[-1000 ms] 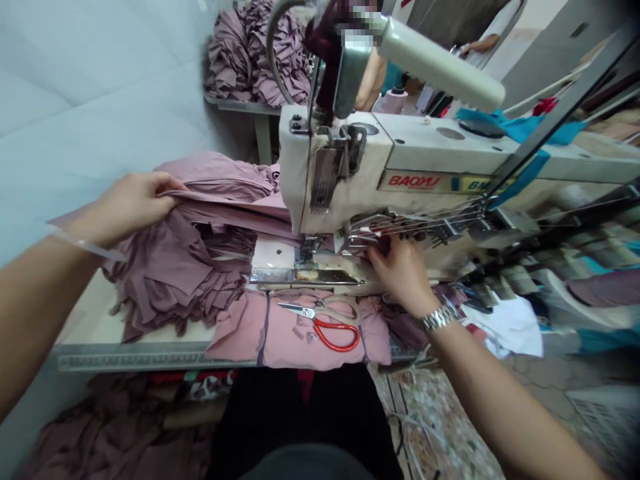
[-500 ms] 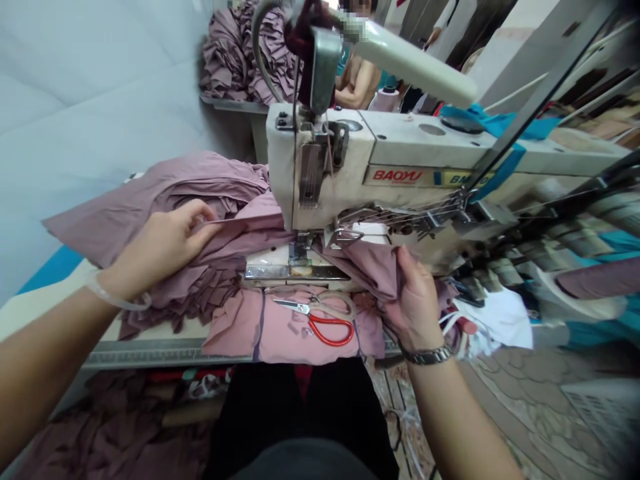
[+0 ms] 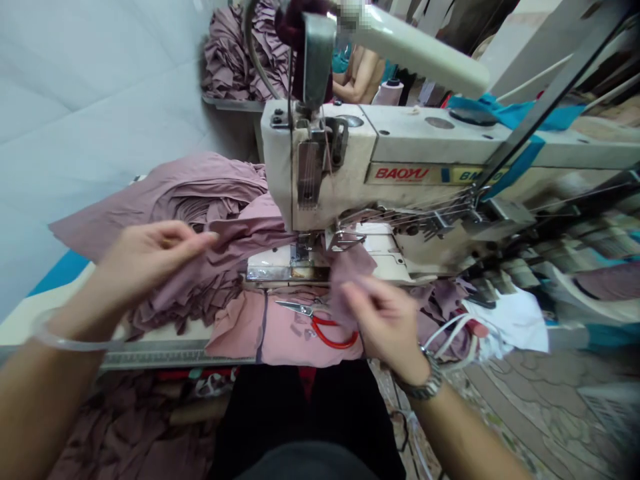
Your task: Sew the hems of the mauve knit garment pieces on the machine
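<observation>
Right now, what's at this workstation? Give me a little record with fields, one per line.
Left hand: at the edge of mauve fabric left of the needle area; blur hides whether it grips
Right hand: pinching a mauve cloth piece in front of the machine bed
Machine: white sewing machine, labelled BAOYU, threads strung along its front
Scissors: red-handled scissors, lying on pink cloth at the near edge, partly covered
Left side: heaped mauve fabric
Background: another mauve pile on a table

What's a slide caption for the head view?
Right hand holding mauve fabric beside a sewing machine; left hand at the fabric pile; scissors on pink cloth.
</observation>
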The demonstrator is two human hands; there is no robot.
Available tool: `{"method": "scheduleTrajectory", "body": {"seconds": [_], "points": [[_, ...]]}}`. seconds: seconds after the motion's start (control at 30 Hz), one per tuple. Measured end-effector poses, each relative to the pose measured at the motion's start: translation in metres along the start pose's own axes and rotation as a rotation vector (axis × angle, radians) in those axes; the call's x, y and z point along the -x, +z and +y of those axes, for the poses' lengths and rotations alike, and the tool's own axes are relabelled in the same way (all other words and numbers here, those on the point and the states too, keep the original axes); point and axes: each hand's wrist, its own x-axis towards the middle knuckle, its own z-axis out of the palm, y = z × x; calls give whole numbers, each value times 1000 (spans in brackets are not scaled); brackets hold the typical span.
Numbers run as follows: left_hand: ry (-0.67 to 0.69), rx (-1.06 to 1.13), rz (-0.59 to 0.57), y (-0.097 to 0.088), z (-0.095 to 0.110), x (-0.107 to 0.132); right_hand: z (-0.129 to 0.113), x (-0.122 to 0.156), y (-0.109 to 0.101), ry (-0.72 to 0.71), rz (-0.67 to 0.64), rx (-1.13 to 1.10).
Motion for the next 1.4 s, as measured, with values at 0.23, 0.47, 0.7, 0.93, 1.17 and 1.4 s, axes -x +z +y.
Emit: {"method": "scheduleTrajectory", "body": {"seconds": [0.23, 0.47, 0.7, 0.93, 1.17, 1.4], "points": [[1011, -450, 107, 97, 5, 1, 24, -29, -2, -588, -555, 962], [1027, -568, 229, 101, 5, 15, 26, -22, -2, -724, -459, 779], [888, -610, 261, 109, 19, 26, 32, -15, 18, -588, -402, 786], [881, -620, 278, 116, 25, 27, 21, -12, 31, -337, -218, 494], [911, -567, 268, 119, 24, 24, 16, -10, 35, -464, -337, 732], [884, -552, 250, 120, 23, 22, 15, -13, 34, -512, -370, 789]]}}
